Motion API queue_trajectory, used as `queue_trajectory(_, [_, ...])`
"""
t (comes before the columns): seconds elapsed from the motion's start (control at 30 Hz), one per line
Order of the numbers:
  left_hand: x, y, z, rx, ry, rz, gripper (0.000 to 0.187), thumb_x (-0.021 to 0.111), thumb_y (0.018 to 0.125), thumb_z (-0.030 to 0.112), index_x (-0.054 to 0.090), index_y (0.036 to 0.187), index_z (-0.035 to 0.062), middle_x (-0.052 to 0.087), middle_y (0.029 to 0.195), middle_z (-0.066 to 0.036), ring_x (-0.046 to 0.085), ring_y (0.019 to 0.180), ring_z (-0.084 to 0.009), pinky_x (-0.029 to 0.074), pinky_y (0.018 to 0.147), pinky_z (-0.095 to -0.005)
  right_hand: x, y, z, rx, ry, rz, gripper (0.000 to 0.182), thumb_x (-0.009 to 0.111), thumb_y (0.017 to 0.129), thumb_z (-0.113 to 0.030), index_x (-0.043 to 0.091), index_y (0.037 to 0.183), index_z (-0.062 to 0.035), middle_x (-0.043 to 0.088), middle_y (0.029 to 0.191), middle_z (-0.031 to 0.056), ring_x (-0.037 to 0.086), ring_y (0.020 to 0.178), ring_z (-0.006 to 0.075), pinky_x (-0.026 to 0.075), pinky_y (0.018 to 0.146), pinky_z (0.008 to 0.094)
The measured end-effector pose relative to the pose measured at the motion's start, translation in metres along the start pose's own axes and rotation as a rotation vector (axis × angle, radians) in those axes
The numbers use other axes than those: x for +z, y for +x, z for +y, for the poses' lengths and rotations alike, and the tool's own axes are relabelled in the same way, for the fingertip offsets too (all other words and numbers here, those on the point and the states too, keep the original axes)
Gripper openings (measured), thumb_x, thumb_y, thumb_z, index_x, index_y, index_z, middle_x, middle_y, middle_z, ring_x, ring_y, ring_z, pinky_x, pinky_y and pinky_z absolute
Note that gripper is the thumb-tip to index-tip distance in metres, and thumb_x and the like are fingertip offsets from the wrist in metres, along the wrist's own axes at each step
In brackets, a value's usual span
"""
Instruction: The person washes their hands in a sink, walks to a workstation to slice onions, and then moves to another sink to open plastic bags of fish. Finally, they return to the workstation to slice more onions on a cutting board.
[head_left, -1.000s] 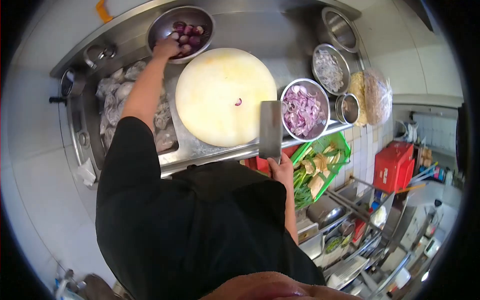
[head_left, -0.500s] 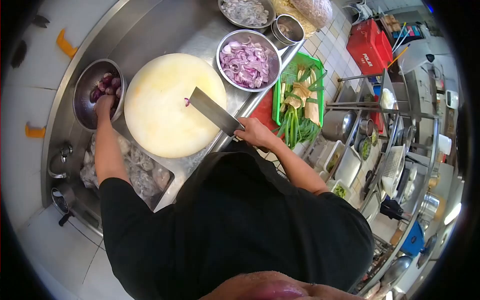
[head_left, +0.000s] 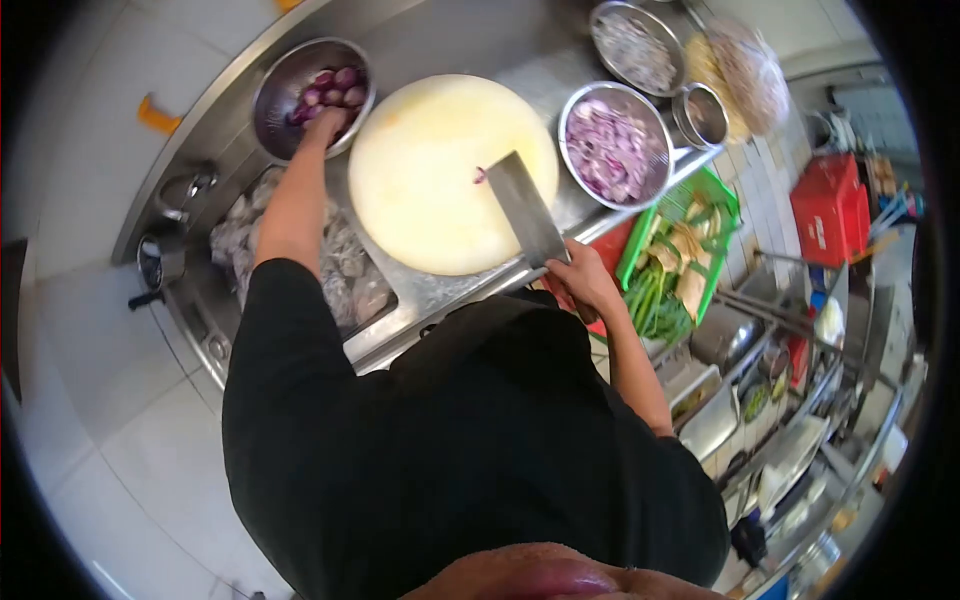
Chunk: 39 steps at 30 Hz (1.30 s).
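My left hand [head_left: 325, 125] reaches down into a metal bowl [head_left: 268, 110] on the left, where whole red onions [head_left: 345, 78] lie; its fingers are hidden among them. A cleaver [head_left: 527, 212] is in my right hand [head_left: 583, 275], closed around the handle. Its broad blade extends over the right part of a round, pale cutting board [head_left: 420, 170]. By the blade's tip lies a small purple onion scrap [head_left: 480, 175]. Sliced red onion [head_left: 607, 150] fills a second metal bowl [head_left: 567, 115] right of the board.
Behind the sliced onion stand another bowl [head_left: 598, 55] of pale food and a small metal pot [head_left: 702, 115]. A green basket [head_left: 722, 240] of leafy vegetables is at the right. Wrapped, bagged food [head_left: 350, 285] sits in the sink below my left arm, beside a tap [head_left: 185, 195].
The view has turned, so the counter and its things appear shifted right and the far ones tilted. My left hand stays in the onion bowl; my right still holds the cleaver over the board.
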<state>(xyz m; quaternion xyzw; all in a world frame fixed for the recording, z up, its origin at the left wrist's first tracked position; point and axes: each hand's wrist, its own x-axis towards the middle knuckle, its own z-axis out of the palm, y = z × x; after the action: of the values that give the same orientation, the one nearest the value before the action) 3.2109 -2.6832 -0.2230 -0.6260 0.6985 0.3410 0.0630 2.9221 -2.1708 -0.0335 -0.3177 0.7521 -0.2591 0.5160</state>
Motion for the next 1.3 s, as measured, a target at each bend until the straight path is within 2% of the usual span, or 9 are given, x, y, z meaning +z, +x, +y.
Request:
queue_trajectory(0.1, [-0.005,-0.004,-0.001,0.025,-0.238,-0.198,0.039,0.065,0.093,0.023,0.071,0.126,0.003,0.071,0.126,-0.013,0.067,0.11,-0.0249,0.052,0.09,-0.0408,0.001,0.004,0.006,-0.049,-0.026,0.028,0.033,0.066,0.091,-0.012,0.063,0.119,0.0057,0.06,0.069,0.0078,0.059,0.052,0.016,0.05,0.053,0.0348])
queue_trajectory(0.2, [-0.02,-0.04,0.012,0.111,0.215,0.087,0.05,0.067,0.09,0.026,0.065,0.133,0.0017,0.068,0.131,-0.016,0.067,0.11,-0.0267,0.051,0.095,-0.0408,-0.001,0.001,-0.003,-0.014,0.002,0.005,0.031,0.066,0.091,-0.011,0.064,0.117,0.006,0.059,0.068,0.0076,0.058,0.051,0.016,0.05,0.052,0.0347])
queue_trajectory(0.43, [-0.099,-0.094,0.029,-0.009,-0.534,-0.272,0.058,0.076,0.081,0.013,0.063,0.138,0.0136,0.07,0.107,-0.008,0.068,0.102,-0.0222,0.059,0.077,-0.0392,0.0,0.006,0.003,-0.018,0.004,0.015,0.024,0.066,0.091,-0.009,0.066,0.111,0.0037,0.062,0.064,0.0088,0.059,0.052,0.0158,0.049,0.053,0.0353])
queue_trajectory(0.53, [-0.122,-0.172,0.067,0.146,-0.563,-0.086,0.057,0.076,0.081,0.011,0.064,0.136,0.0111,0.071,0.109,-0.006,0.067,0.101,-0.02,0.058,0.084,-0.0362,0.014,0.017,0.042,-0.31,-0.161,0.215,0.022,0.066,0.091,-0.01,0.065,0.109,0.0038,0.062,0.064,0.009,0.059,0.052,0.016,0.049,0.052,0.0357])
queue_trajectory(0.6, [-0.107,-0.199,0.077,0.41,-0.422,0.049,0.057,0.08,0.075,0.01,0.069,0.131,0.0094,0.07,0.123,-0.01,0.066,0.109,-0.018,0.05,0.097,-0.0282,0.015,0.002,0.011,-0.223,-0.075,0.137,0.022,0.066,0.092,-0.012,0.065,0.107,0.004,0.062,0.064,0.0096,0.059,0.052,0.0165,0.048,0.052,0.0357])
queue_trajectory(0.73, [-0.009,-0.226,0.095,0.667,-0.292,0.093,0.054,0.079,0.077,0.013,0.069,0.13,0.0092,0.06,0.135,-0.016,0.062,0.12,-0.0286,0.05,0.103,-0.0357,0.019,0.007,0.007,-0.189,-0.176,-0.009,0.023,0.067,0.092,-0.015,0.064,0.104,0.0041,0.061,0.064,0.0092,0.058,0.051,0.0165,0.047,0.05,0.0351])
queue_trajectory(0.97, [0.091,-0.266,0.106,0.761,-0.158,0.42,0.078,0.087,0.072,0.022,0.058,0.143,0.0164,0.034,0.156,-0.032,0.064,0.115,-0.0388,0.053,0.098,-0.0455,0.016,-0.002,0.004,-0.072,-0.051,0.053,0.022,0.065,0.093,-0.014,0.064,0.104,0.0056,0.063,0.067,0.0099,0.062,0.055,0.0159,0.049,0.053,0.0353])
queue_trajectory(1.2, [0.095,-0.286,0.076,0.663,-0.123,0.636,0.072,0.087,0.071,0.023,0.06,0.136,0.0082,0.047,0.145,-0.024,0.058,0.119,-0.0326,0.044,0.103,-0.0493,0.024,-0.021,0.03,-0.123,-0.215,0.185,0.03,0.066,0.095,-0.023,0.066,0.109,0.0031,0.067,0.073,0.0198,0.068,0.071,0.0339,0.052,0.071,0.0455])
queue_trajectory(1.3, [0.098,-0.29,0.081,0.773,0.024,0.667,0.041,0.082,0.077,0.024,0.07,0.114,0.0118,0.065,0.121,-0.01,0.057,0.119,-0.0276,0.04,0.097,-0.0463,0.029,-0.033,0.028,-0.188,-0.28,0.254,0.03,0.065,0.095,-0.024,0.066,0.109,0.0024,0.068,0.075,0.0222,0.069,0.075,0.0379,0.052,0.074,0.0478])
